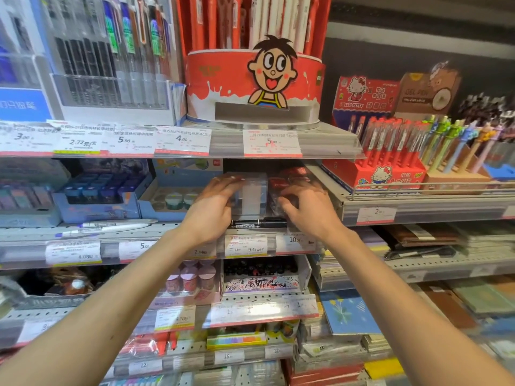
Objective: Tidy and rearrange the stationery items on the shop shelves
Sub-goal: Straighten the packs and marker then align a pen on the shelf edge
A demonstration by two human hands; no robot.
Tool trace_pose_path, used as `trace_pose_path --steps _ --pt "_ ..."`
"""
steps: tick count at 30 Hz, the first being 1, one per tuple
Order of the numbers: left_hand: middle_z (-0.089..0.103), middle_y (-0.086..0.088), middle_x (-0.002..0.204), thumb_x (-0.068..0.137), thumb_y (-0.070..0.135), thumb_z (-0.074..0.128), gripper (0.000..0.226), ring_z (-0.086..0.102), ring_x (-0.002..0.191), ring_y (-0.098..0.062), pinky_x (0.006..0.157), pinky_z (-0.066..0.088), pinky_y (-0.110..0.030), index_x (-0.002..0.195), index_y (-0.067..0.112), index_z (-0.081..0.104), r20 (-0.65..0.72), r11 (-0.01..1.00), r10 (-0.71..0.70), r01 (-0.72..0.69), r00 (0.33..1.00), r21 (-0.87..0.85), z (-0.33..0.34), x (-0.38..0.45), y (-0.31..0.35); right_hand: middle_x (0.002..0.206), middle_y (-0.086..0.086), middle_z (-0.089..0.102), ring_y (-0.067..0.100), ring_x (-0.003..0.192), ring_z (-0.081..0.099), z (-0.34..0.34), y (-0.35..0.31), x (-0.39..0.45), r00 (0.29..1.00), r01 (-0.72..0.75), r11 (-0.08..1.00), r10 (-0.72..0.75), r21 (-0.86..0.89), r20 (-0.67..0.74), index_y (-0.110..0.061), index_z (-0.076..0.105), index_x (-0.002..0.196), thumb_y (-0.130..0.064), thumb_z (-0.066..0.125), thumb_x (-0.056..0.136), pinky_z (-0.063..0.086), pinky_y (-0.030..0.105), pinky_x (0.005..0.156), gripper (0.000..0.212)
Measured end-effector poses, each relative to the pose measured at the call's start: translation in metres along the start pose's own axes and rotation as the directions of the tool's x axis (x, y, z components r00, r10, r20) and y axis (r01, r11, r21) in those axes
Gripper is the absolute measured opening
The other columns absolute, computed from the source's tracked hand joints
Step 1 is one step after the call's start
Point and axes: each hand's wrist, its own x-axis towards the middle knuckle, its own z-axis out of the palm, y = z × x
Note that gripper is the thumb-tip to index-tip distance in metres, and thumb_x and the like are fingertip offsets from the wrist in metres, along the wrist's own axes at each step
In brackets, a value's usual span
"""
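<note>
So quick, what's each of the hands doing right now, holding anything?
Left hand: fingers curled around the clear plastic box on the shelf, gripping it.
Right hand: fingers closed on the clear box with red contents beside it.

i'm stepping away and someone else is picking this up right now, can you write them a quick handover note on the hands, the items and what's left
Left hand: on the clear plastic box on the second shelf, fingers over its top and left side.
Right hand: on the red-topped clear pack just right of that box; motion blur hides whether it grips.
Black marker lies flat at the shelf edge in front of both, below the hands.
White pens lie loose along the same shelf edge to the left.
Done: cannot tell from this view.
Left: square up the box and pack, then put away the loose marker and pens.
</note>
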Motion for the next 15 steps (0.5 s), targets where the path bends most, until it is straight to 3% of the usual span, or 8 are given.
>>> trace_pose_path --steps 5,7,9,11,13,15 --pt "0.031 0.002 0.158 0.086 -0.004 0.04 0.064 0.018 0.149 -0.019 0.123 0.013 -0.035 0.147 0.018 0.042 0.007 0.999 0.014 -0.013 1.0 -0.046 -0.006 -0.004 0.003 0.126 0.0 0.066 0.026 0.121 0.055 -0.004 0.002 -0.005 1.0 0.004 0.999 -0.003 0.035 -0.028 -0.025 0.068 0.119 -0.051 0.047 0.092 0.043 0.046 0.103 0.043" --pt "0.038 0.0 0.154 0.088 -0.001 0.044 0.058 0.027 0.145 -0.021 0.12 0.021 -0.035 0.143 0.017 0.047 -0.053 0.999 0.005 -0.008 0.999 -0.051 -0.012 -0.009 0.003 0.124 0.0 0.066 0.023 0.118 0.056 -0.01 0.003 -0.009 0.998 0.038 0.998 -0.035 0.043 -0.061 -0.023 0.067 0.12 -0.048 0.049 0.092 0.044 0.042 0.102 0.041" --pt "0.053 -0.004 0.138 0.09 0.011 0.048 0.045 0.046 0.128 -0.024 0.106 0.04 -0.041 0.133 0.018 0.056 -0.144 1.0 -0.004 0.001 0.99 -0.016 -0.018 -0.019 0.001 0.115 -0.002 0.066 0.017 0.108 0.059 -0.017 0.006 -0.017 0.992 0.079 0.994 -0.071 0.074 -0.104 -0.02 0.068 0.116 -0.041 0.055 0.093 0.046 0.033 0.096 0.034" --pt "0.06 0.001 0.114 0.091 0.023 0.049 0.033 0.057 0.105 -0.02 0.085 0.048 -0.038 0.121 0.02 0.062 -0.184 1.0 0.008 -0.008 0.983 0.001 -0.023 -0.031 -0.003 0.103 -0.006 0.064 0.01 0.092 0.059 -0.022 0.008 -0.03 0.991 0.109 0.988 -0.099 0.106 -0.093 -0.021 0.067 0.11 -0.036 0.06 0.092 0.047 0.028 0.085 0.025" --pt "0.06 0.008 0.1 0.092 0.029 0.049 0.027 0.058 0.093 -0.015 0.08 0.048 -0.036 0.114 0.022 0.064 -0.131 0.998 0.048 -0.044 0.99 0.038 -0.025 -0.043 -0.006 0.096 -0.011 0.062 0.008 0.087 0.058 -0.021 0.009 -0.041 0.991 0.132 0.986 -0.129 0.1 -0.033 -0.024 0.065 0.109 -0.036 0.061 0.092 0.05 0.03 0.082 0.021" --pt "0.062 0.009 0.103 0.093 0.037 0.046 0.031 0.058 0.099 -0.014 0.087 0.048 -0.037 0.115 0.023 0.063 -0.026 0.993 0.073 -0.07 0.997 0.092 -0.022 -0.048 -0.006 0.097 -0.012 0.062 0.008 0.088 0.057 -0.015 0.009 -0.047 0.99 0.137 0.989 -0.139 0.062 0.028 -0.026 0.062 0.114 -0.038 0.061 0.092 0.05 0.032 0.084 0.025"
